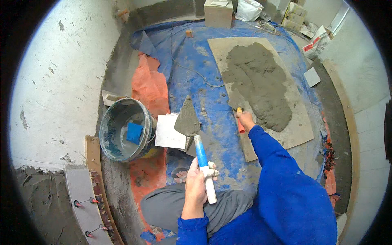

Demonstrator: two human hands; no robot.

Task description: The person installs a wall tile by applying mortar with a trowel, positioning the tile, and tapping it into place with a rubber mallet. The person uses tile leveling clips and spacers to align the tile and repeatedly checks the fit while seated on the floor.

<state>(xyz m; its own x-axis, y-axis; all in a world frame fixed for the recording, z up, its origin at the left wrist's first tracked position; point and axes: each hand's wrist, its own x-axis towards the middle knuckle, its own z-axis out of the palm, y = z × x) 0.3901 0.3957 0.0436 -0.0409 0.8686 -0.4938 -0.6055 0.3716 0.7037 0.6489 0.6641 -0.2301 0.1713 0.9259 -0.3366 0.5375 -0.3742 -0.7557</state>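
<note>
My left hand [196, 181] is closed around the blue-and-white handle of a pointed trowel [188, 116], whose blade is coated in grey mortar and points away from me. Pale lumps show beside the fingers of that hand. On the right, my right hand [246, 121] grips a second trowel by its red-and-yellow handle [240, 125]. Its mortar-covered blade meets the near left edge of a wet mortar heap [261, 83] spread on a board [296, 141]. White tiles [168, 136] lie stacked just left of the first trowel's blade.
A bucket [107, 139] with a blue sponge [134, 132] inside stands left of the tiles. Blue sheeting [200, 53] and orange sheeting [151, 79] cover the floor. At lower left, a tile [83, 192] carries red clips. A box [218, 15] and bags [248, 10] stand at the back.
</note>
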